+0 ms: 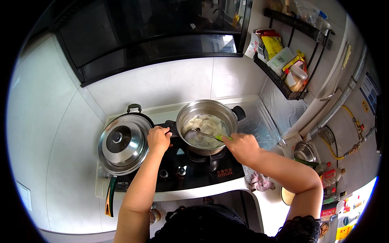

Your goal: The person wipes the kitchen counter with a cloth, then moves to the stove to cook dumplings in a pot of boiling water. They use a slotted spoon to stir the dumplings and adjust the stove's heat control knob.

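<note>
Left hand (159,139) clamps on black side handle (173,127) of steel pot (207,106), right hand (244,148) grips green-handled spoon (208,134) dipped among pale pieces (206,123) in cloudy liquid (195,139).

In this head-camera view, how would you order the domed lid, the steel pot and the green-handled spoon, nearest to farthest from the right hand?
From the right hand:
1. Green-handled spoon: held in it.
2. Steel pot: just to its left, under the spoon.
3. Domed lid: far left, beyond the pot.
</note>
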### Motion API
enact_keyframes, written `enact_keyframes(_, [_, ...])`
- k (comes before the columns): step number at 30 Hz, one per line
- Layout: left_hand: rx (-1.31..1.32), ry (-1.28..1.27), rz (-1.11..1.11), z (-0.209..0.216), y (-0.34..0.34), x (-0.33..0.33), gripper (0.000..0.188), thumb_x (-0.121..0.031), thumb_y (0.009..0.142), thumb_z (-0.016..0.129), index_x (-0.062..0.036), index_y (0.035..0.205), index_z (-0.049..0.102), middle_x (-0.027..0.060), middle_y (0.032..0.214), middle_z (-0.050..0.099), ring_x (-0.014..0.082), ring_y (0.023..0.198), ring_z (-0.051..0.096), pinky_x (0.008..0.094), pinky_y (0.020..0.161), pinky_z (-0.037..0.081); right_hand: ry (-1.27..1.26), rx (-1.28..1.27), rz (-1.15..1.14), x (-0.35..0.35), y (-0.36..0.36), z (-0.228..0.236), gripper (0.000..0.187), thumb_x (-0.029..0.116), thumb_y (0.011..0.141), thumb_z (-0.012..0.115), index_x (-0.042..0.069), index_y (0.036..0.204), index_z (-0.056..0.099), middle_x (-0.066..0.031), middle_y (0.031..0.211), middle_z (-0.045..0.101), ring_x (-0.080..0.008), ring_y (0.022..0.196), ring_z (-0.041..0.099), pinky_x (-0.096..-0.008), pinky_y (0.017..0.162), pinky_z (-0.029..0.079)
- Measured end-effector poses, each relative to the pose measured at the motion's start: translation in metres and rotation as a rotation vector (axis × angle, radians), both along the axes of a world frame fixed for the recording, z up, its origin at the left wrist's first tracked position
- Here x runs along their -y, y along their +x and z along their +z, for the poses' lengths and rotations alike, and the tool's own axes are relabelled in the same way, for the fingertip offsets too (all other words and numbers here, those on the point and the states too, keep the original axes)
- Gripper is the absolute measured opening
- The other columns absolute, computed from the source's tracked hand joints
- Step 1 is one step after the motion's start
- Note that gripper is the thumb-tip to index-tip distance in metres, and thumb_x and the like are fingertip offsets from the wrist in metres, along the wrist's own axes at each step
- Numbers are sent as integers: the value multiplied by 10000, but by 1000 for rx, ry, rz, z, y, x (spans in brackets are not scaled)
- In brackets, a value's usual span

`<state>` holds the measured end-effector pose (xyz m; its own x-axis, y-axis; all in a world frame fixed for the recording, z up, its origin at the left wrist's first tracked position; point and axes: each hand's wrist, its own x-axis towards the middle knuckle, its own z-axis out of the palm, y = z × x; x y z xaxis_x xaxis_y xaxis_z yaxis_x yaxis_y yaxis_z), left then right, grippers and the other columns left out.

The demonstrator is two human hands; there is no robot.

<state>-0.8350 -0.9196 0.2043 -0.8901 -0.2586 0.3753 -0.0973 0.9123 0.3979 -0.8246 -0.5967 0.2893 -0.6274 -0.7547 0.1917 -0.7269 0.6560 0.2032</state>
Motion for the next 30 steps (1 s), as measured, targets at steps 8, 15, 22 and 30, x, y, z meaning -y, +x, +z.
enact_keyframes(8, [-8, 36, -13, 1, 0, 1, 150, -175, 787, 740, -129, 929, 752, 80, 967, 683, 309, 884, 638, 430, 750, 527, 18, -154, -43, 2, -18, -33, 464, 108, 765, 614, 71, 1227, 579, -83, 775, 593, -222, 635, 653, -331, 503, 517])
enact_keyframes(15, [-29, 2, -21, -3, -1, 3, 136, -169, 786, 740, -125, 914, 753, 80, 958, 683, 303, 876, 645, 427, 743, 530, 144, -58, -157, 3, -5, -9, 253, 109, 805, 610, 38, 1046, 629, -98, 784, 651, -247, 706, 695, -326, 531, 555])
enact_keyframes(22, [-32, 36, -15, 0, 0, 2, 159, -161, 770, 752, -126, 924, 754, 79, 958, 684, 297, 879, 645, 422, 741, 531, 273, 78, -194, -1, 16, 41, 227, 84, 797, 626, 51, 1022, 628, -112, 843, 693, -264, 748, 707, -351, 607, 570])
enact_keyframes(30, [-21, 34, -18, 2, -1, 3, 173, -159, 762, 756, -127, 932, 756, 86, 951, 686, 305, 890, 641, 422, 761, 529, 234, 129, -197, -13, 26, 65, 311, 106, 823, 609, 122, 1134, 630, -112, 839, 691, -294, 744, 699, -382, 632, 562])
